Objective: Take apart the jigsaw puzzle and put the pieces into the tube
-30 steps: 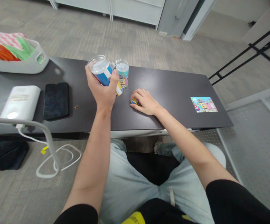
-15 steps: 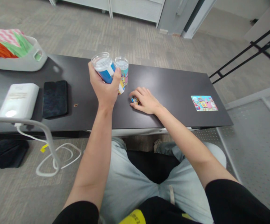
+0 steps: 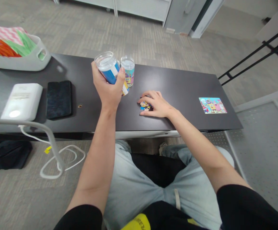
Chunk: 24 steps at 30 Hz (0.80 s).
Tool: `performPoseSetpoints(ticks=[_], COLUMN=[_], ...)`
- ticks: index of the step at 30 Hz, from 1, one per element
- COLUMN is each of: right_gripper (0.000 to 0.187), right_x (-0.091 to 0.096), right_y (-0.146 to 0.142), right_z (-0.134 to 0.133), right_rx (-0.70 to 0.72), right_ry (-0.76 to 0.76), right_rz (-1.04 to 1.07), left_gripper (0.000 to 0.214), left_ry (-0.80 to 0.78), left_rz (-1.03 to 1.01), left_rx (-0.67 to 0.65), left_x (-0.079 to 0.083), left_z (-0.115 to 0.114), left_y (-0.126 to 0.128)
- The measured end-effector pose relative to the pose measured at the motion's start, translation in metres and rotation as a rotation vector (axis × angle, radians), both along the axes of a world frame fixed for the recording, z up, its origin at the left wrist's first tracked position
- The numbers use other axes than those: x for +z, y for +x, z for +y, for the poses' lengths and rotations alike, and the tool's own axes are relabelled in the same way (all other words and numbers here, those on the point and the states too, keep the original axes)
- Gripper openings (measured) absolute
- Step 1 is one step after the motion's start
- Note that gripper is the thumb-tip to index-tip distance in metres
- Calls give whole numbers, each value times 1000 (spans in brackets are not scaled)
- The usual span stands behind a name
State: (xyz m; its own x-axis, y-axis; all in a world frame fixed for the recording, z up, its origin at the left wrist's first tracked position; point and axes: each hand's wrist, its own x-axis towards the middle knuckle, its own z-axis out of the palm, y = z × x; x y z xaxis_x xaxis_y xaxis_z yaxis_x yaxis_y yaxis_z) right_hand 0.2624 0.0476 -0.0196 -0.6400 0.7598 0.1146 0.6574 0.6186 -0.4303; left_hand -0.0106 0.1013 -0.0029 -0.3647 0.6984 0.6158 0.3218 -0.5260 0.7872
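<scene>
My left hand (image 3: 108,84) is wrapped around a clear plastic jar (image 3: 107,65) with a blue and yellow label, tilted and raised over the dark table (image 3: 172,80). Just behind it stands a second clear jar (image 3: 129,72) with a cartoon label, upright on the tabletop. My right hand (image 3: 158,104) rests on the table, fingers apart and curved around a small pile of colourful jigsaw puzzle pieces (image 3: 145,106). Some of the pile is hidden under the palm. To the right lies a flat cartoon picture card (image 3: 212,105).
On the left are a black phone (image 3: 59,99), a white power bank (image 3: 22,101) with a white cable (image 3: 35,136), and a white basket (image 3: 33,62) holding colourful items. A grey curved bar (image 3: 50,137) crosses the lower left, in front of the table.
My right hand has slid slightly right and its fingers have spread, so more puzzle pieces show. The left hand still holds its jar in nearly the same place.
</scene>
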Motion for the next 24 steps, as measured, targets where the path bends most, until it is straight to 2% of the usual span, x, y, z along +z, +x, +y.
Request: performPoseSetpoints(ticks=[3, 7, 12, 20, 24], right_gripper=[38, 30, 33, 31, 47], right_x=[-2, -3, -2, 5, 1], right_y=[-2, -6, -7, -11, -4], right_z=[1, 1, -2, -5, -22], right_rx=[-58, -56, -50, -109, -251], right_ry=[-2, 1, 37, 50, 137], right_rz=[-33, -48, -92, -102, -72], left_gripper=[67, 72, 76, 74, 74], left_ry=[-6, 2, -69, -49, -57], left_rz=[12, -28, -46, -56, -70], left_rx=[-4, -11, -83, -60, -85], left_x=[-1, -2, 2, 10, 5], left_z=[0, 2, 2, -8, -5], left_y=[-2, -4, -1, 10, 9])
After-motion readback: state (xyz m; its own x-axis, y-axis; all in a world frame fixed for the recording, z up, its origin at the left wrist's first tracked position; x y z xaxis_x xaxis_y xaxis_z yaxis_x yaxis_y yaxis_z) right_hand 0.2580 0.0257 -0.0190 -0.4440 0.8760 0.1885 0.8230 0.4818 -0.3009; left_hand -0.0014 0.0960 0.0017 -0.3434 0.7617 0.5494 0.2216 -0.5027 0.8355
